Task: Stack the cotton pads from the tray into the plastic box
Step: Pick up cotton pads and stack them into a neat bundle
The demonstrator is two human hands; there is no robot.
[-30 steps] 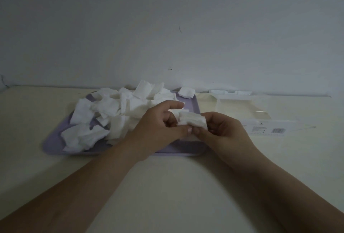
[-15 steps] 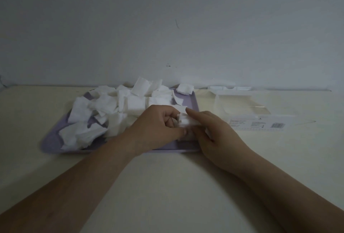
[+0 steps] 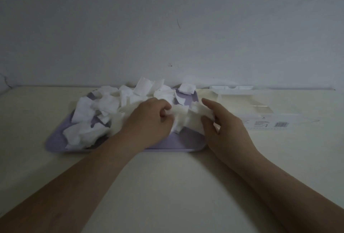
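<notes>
A lilac tray (image 3: pixel 184 142) lies on the table, heaped with several loose white cotton pads (image 3: pixel 104 104). Over its right half both hands hold a small bunch of pads (image 3: pixel 188 117), blurred by motion. My left hand (image 3: pixel 149 123) has its fingers curled round the bunch's left side. My right hand (image 3: pixel 221 121) pinches the right side between thumb and fingers. The clear plastic box (image 3: pixel 260 110) lies to the right of the tray with nothing visible inside; its bottom wall carries a label and barcode.
A single pad (image 3: pixel 187 88) sits at the tray's far right corner. The cream table meets a plain wall just behind the tray and the box. Bare tabletop stretches in front of the tray, crossed by both forearms.
Both hands moved forward and lower over the tray. The neat small stack held a second ago is now a looser, wider bunch, and my right hand has spread out to its right side.
</notes>
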